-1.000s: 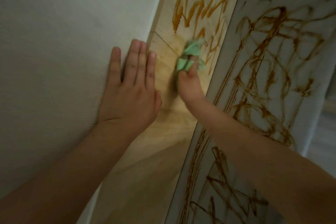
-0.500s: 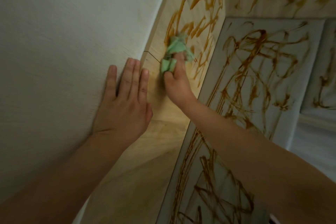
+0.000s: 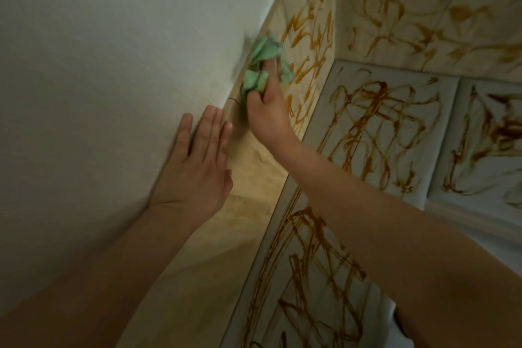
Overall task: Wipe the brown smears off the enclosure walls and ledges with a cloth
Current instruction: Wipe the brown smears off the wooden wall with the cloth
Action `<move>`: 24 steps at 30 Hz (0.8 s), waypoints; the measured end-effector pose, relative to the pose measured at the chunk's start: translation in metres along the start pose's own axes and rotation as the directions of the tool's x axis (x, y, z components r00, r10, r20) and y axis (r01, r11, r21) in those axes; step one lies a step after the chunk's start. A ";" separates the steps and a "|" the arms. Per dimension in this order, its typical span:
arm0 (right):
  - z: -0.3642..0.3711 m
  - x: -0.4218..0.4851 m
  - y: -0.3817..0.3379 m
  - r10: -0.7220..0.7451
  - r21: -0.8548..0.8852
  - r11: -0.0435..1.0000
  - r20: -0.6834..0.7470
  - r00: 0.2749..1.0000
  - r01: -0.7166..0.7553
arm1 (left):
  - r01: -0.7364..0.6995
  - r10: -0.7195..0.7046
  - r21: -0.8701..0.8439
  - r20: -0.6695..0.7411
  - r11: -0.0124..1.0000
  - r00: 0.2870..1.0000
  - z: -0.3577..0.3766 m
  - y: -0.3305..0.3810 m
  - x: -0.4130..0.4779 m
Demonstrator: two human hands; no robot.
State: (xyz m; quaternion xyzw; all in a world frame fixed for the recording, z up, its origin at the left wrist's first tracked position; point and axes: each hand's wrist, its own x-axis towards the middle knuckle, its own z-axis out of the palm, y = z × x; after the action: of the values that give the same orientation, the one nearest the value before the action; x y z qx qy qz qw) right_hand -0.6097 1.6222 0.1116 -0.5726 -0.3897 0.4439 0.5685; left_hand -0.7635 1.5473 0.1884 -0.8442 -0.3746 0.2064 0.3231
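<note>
My right hand [image 3: 267,110] grips a crumpled green cloth [image 3: 264,62] and presses it against the tan wooden wall panel [image 3: 254,206], right at its seam with the white wall. Brown smears [image 3: 310,37] cover the panel beyond the cloth; the stretch nearer to me looks only faintly stained. My left hand [image 3: 197,169] lies flat with straight fingers on the white wall [image 3: 113,65], just below and left of the cloth. More brown smears [image 3: 375,127] streak the grey panels on the right.
A second tan wall [image 3: 437,8] at the top right is heavily smeared. Two grey panels [image 3: 485,144] meet it below, both streaked brown. My right forearm crosses the lower grey panel [image 3: 305,291].
My right hand has carried the cloth further along the tan panel, away from me and toward the white wall's edge. The left hand stays flat on the white wall. The view has shifted.
</note>
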 end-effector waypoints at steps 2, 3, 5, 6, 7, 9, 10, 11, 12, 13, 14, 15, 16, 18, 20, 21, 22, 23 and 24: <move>-0.010 0.017 0.000 0.065 -0.018 0.998 -0.024 0.998 -0.066 | -0.007 0.007 -0.002 0.021 1.000 1.000 0.001 0.001 0.000; -0.016 0.020 0.002 0.171 0.012 0.985 -0.042 0.984 -0.171 | -0.010 0.010 0.010 0.038 1.000 0.999 0.001 0.001 0.000; -0.029 0.012 0.008 0.368 0.140 0.921 -0.019 0.929 -0.362 | -0.014 0.012 0.034 0.057 0.999 0.998 -0.002 0.000 -0.002; -0.037 0.000 0.009 0.431 0.205 0.880 0.033 0.902 -0.428 | -0.016 0.013 0.049 0.060 0.999 0.998 -0.002 0.000 -0.003; -0.046 -0.013 0.007 0.477 0.270 0.833 0.094 0.874 -0.483 | -0.018 0.014 0.058 0.063 0.998 0.998 -0.004 0.000 -0.003; -0.066 -0.042 -0.001 0.531 0.366 0.734 0.215 0.820 -0.572 | -0.037 0.031 0.071 0.083 0.997 0.996 -0.010 -0.002 -0.004; -0.076 -0.055 -0.008 0.541 0.387 0.699 0.265 0.798 -0.602 | -0.047 0.039 0.077 0.094 0.996 0.995 -0.014 -0.003 -0.005; -0.084 -0.068 -0.013 0.546 0.388 0.679 0.300 0.782 -0.623 | -0.055 0.046 0.079 0.111 0.995 0.993 -0.015 -0.004 -0.005; -0.091 -0.080 -0.020 0.551 0.384 0.663 0.331 0.766 -0.643 | -0.060 0.050 0.079 0.118 0.995 0.992 -0.017 -0.005 -0.006; -0.098 -0.092 -0.028 0.546 0.361 0.665 0.361 0.756 -0.653 | -0.059 0.052 0.057 0.118 0.997 0.992 -0.020 -0.006 -0.008; -0.104 -0.101 -0.035 0.544 0.340 0.669 0.383 0.747 -0.661 | -0.051 0.051 -0.005 0.129 0.999 0.990 -0.024 -0.006 -0.010; -0.111 -0.109 -0.040 0.539 0.317 0.680 0.396 0.744 -0.661 | -0.022 0.041 -0.142 0.132 0.990 0.990 -0.029 -0.004 -0.013; -0.116 -0.119 -0.047 0.529 0.293 0.696 0.408 0.744 -0.656 | 0.042 -0.003 -0.341 0.116 0.939 0.993 -0.038 -0.001 -0.019; -0.123 -0.136 -0.064 0.518 0.237 0.725 0.432 0.738 -0.647 | 0.187 -0.217 -0.704 0.047 0.686 0.975 -0.056 0.013 -0.035; -0.123 -0.156 -0.080 0.506 0.194 0.753 0.440 0.742 -0.628 | 0.320 -0.380 -0.917 0.215 0.239 0.900 -0.077 0.026 -0.051; -0.121 -0.164 -0.083 0.506 0.186 0.758 0.435 0.745 -0.625 | 0.380 -0.345 -0.925 0.364 -0.021 0.865 -0.087 0.032 -0.058; -0.118 -0.176 -0.091 0.505 0.162 0.773 0.429 0.749 -0.614 | 0.418 -0.255 -0.868 0.482 -0.267 0.838 -0.097 0.036 -0.067; -0.114 -0.185 -0.096 0.499 0.129 0.792 0.427 0.754 -0.597 | 0.425 -0.164 -0.785 0.540 -0.450 0.825 -0.102 0.041 -0.076; -0.110 -0.196 -0.102 0.495 0.080 0.811 0.433 0.753 -0.579 | 0.410 -0.114 -0.716 0.560 -0.565 0.821 -0.108 0.043 -0.087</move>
State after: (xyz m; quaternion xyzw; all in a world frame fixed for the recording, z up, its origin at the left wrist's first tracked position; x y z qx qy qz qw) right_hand -0.5580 1.4077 0.2220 -0.4965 -0.2645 0.7328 0.3829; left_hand -0.7335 1.4162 0.2436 -0.5317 -0.6143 -0.2366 -0.5329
